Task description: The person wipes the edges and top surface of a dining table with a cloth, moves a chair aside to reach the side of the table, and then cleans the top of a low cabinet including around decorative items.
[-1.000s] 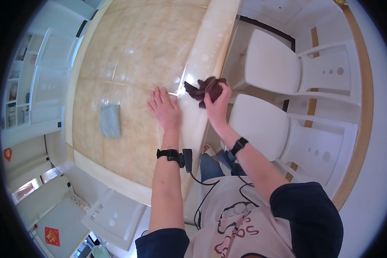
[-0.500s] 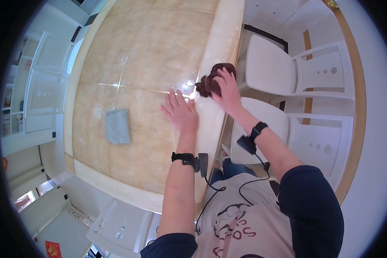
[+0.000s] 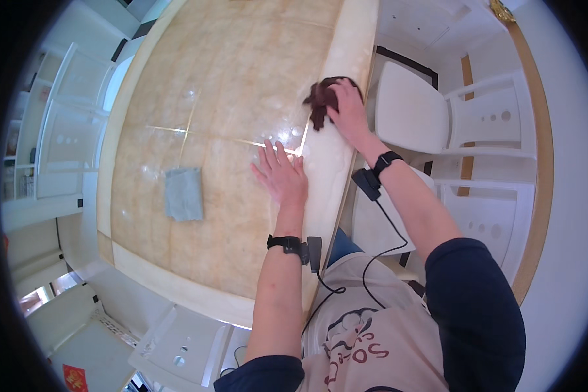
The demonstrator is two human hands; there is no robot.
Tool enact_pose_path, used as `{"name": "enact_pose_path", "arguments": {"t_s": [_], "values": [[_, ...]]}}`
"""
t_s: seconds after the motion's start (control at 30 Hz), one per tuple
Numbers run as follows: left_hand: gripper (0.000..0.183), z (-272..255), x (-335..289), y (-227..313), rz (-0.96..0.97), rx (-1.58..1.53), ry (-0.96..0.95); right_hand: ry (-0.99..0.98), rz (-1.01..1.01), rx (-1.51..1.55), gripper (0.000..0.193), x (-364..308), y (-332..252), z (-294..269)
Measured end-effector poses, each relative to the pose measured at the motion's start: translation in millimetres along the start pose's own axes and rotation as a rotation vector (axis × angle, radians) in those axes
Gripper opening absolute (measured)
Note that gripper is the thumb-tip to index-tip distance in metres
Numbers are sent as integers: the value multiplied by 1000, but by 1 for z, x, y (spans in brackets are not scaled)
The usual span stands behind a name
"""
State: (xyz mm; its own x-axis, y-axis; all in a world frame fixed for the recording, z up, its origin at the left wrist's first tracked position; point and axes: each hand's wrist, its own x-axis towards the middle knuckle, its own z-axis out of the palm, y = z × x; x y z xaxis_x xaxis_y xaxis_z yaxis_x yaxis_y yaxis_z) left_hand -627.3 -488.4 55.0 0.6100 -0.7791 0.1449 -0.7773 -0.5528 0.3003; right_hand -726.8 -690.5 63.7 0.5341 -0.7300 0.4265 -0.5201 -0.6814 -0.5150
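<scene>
Brown cloth bunched under our right hand, on the worktop's pale border
Looks like we're midway: shiny spots dot the surface, can't tell how much is left. Cloth pokes out left of our gripping right fingers; our left hand lies flat, spread.

The surface looks like polished stone, mottled tan and glossy enough to throw back bright spots of light, with a smooth, pale, shiny border. The brown cloth is matt and crumpled into soft folds; the grey-blue cloth is matt too. The white chair has a smooth finish, though painted wood or plastic is hard to tell. The shirt is dull cloth, the gold ornament shiny like metal.
</scene>
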Motion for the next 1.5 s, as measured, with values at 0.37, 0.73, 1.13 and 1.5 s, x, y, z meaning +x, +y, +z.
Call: {"name": "enact_pose_path", "arguments": {"t_s": [0.37, 0.73, 1.13, 1.5], "values": [[64, -6, 13, 5, -14, -24, -83, -113, -139, 5, 55, 10, 14, -1], [64, -13, 42, 22, -111, -181, -182, -16, 48, 89, 55, 56, 78, -20], [60, 24, 227, 55, -113, -159, -11, 36, 165, -41, 49, 165, 138, -1], [55, 44, 228, 34, -122, -165, 57, -211, -121, 133, 50, 193, 84, 38]]}}
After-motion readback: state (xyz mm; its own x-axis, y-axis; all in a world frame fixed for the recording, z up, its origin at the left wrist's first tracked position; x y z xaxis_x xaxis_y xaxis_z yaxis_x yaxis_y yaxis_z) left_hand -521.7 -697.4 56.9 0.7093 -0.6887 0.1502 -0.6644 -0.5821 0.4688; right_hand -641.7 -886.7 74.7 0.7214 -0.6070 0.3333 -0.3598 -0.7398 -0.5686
